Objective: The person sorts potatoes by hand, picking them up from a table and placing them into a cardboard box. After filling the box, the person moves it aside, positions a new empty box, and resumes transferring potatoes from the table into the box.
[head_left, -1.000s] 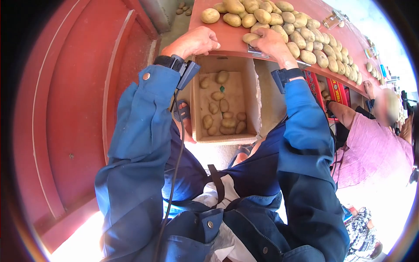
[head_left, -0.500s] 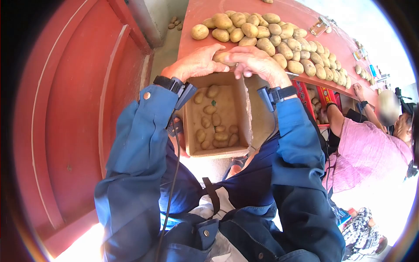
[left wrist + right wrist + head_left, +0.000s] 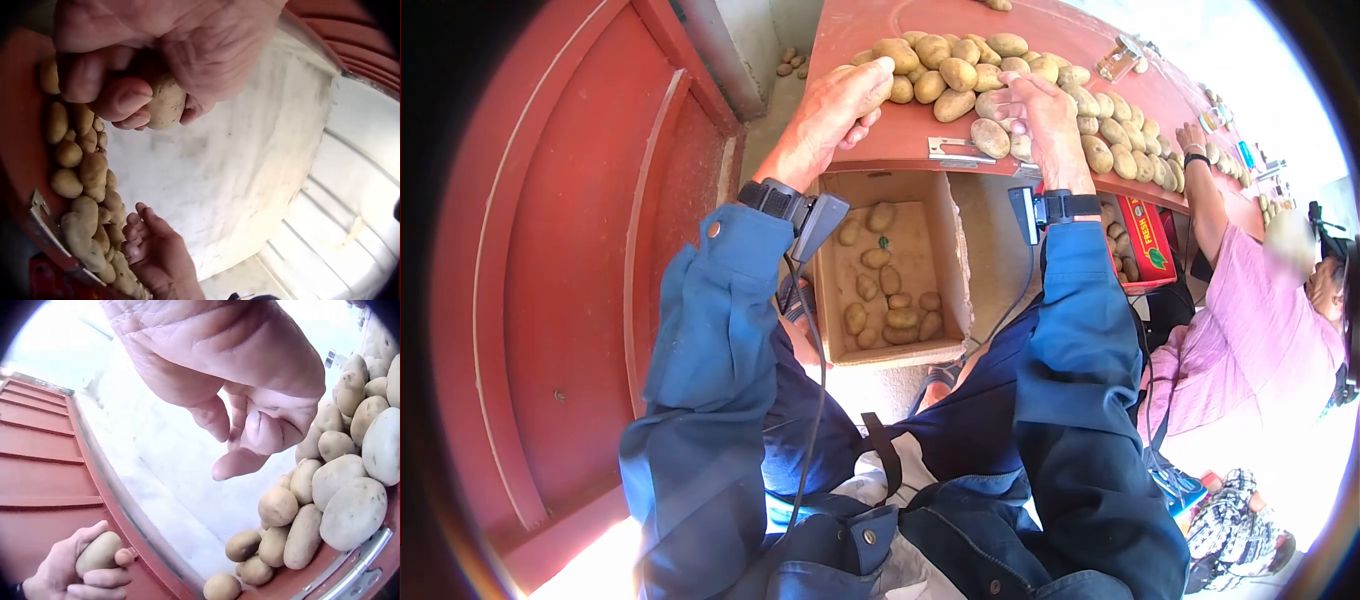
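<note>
My left hand (image 3: 855,95) is over the near left part of the red table (image 3: 900,140) and grips one potato (image 3: 165,103) in curled fingers; the right wrist view shows the same held potato (image 3: 99,553). The right hand (image 3: 1035,105) hovers over the near side of the potato pile (image 3: 960,70), fingers loosely curled with nothing in them (image 3: 250,434). Below the table edge, between my arms, stands an open cardboard box (image 3: 960,260) with several potatoes on its floor.
A red door (image 3: 580,250) fills the left side. A metal bracket (image 3: 960,152) sits on the table's front edge. A red crate (image 3: 1145,235) with potatoes stands under the table to the right. A person in pink (image 3: 1250,330) reaches to the table at the right.
Both hands were together above the box with a potato between them. They have moved up over the table and apart; the left keeps the potato, the right has let go.
</note>
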### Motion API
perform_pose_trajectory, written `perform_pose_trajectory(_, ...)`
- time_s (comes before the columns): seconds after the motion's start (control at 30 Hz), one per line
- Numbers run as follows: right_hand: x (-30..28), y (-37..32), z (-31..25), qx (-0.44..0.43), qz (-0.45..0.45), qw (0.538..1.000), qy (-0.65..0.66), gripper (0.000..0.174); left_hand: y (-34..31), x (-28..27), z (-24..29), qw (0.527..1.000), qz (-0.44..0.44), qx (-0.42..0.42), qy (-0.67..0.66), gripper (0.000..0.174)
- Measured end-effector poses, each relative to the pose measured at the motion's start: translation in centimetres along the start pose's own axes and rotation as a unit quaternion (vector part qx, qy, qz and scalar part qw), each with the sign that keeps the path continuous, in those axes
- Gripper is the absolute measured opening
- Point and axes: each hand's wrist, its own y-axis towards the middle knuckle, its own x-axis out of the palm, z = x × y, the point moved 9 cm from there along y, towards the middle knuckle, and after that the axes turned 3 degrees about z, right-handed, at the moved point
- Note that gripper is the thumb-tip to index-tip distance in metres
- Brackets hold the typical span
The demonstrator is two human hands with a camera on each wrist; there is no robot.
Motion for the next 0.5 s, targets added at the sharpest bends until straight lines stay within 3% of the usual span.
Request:
perform_pose_trajectory(0.27, -2.3, 0.1, -0.7, -0.01, 0.073, 0.995, -0.066, 0.027, -1.0, 0.4, 2.1, 0.993, -0.006, 0.047, -0.105, 0.033)
perform_pose_trajectory(0.5, -3.1, 0.4, -0.8, -0.016, 0.07, 0.995, -0.069, 0.028, -1.2, -0.3, 1.9, 0.99, -0.019, 0.051, -0.13, 0.026)
